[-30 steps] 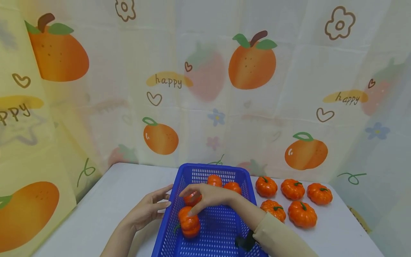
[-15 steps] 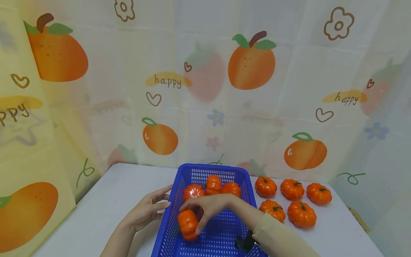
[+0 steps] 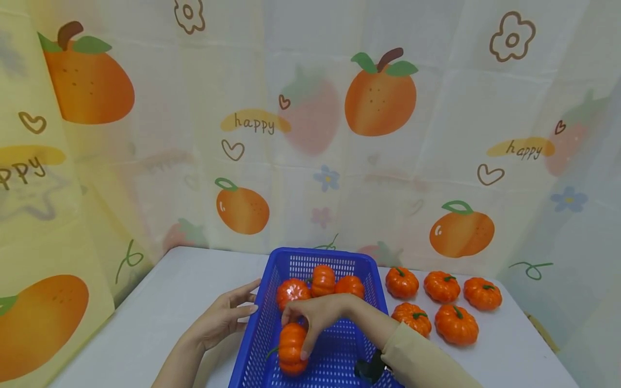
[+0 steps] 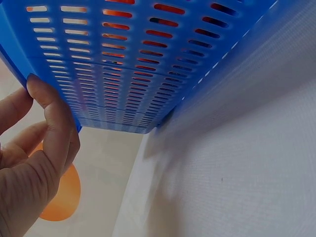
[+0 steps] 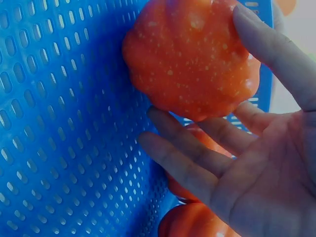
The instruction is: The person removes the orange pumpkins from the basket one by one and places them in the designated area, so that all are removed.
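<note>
A blue perforated plastic basket stands on the white table in the head view. Inside it, my right hand grips a small orange pumpkin between thumb and fingers, its green stem turned left. The right wrist view shows this pumpkin's speckled underside, with the thumb on one side and fingertips along the other. My left hand is outside the basket at its left side, fingers loosely bent. Seen from the left wrist, a fingertip touches the rim. Toward the basket's far end sit a pumpkin with a shiny top and two others.
Right of the basket, several orange pumpkins with green stems stand in two rows on the white table. A fruit-printed cloth hangs behind the table. Below my right wrist is a dark object.
My right hand has shifted toward the basket's near end with the pumpkin, which has turned from tilted to more upright in view. The far pumpkins show more fully. My left hand stays put.
</note>
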`<state>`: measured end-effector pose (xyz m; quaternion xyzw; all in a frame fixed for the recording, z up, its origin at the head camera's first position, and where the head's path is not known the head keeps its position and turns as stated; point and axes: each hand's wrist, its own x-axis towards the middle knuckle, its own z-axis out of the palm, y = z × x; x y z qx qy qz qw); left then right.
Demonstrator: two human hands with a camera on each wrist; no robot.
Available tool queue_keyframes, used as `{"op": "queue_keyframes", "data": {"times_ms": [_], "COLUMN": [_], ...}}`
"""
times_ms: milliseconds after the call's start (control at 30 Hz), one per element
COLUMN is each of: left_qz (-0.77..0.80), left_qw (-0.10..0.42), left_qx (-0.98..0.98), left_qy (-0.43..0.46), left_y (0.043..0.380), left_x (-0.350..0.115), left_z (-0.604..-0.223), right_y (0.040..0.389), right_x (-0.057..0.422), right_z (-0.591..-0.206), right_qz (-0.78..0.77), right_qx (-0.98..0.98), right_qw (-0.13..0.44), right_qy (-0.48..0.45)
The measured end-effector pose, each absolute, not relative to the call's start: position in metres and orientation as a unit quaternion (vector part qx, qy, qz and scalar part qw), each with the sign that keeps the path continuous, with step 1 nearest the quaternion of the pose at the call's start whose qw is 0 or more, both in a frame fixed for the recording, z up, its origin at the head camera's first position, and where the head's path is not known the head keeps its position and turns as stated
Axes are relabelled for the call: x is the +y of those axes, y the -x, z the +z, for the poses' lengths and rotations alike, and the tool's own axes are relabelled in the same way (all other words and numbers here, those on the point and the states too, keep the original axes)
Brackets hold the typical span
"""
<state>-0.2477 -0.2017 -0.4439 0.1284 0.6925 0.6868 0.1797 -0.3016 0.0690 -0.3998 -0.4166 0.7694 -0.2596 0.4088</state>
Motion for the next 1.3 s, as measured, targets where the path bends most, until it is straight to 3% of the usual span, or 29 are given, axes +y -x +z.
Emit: {"op": "queue_keyframes", "data": {"times_ms": [133,533,1100,1300], "left_qz": [0.686,0.688,0.688,0.688], "left_qw": [0.182,0.178,0.177,0.18], "left_qx": [0.694,0.692,0.693,0.692], "left_qy": [-0.118,-0.126,-0.122,-0.126], "left_y": [0.248,0.249,0.25,0.25], "left_x": [-0.201,-0.202,-0.202,-0.202], "left_z": [-0.444,-0.446,-0.445,-0.444], "right_y": [0.303,0.304,0.308,0.31], "right_x": [0.07,0.071,0.081,0.089], "right_z": [-0.399,-0.397,-0.369,-0.358], "right_qz": [-0.231,-0.275,-0.395,-0.435], "right_qx": [0.777,0.726,0.646,0.629], "right_qw": [0.402,0.465,0.443,0.408], "right_qy": [0.425,0.425,0.481,0.499]}}
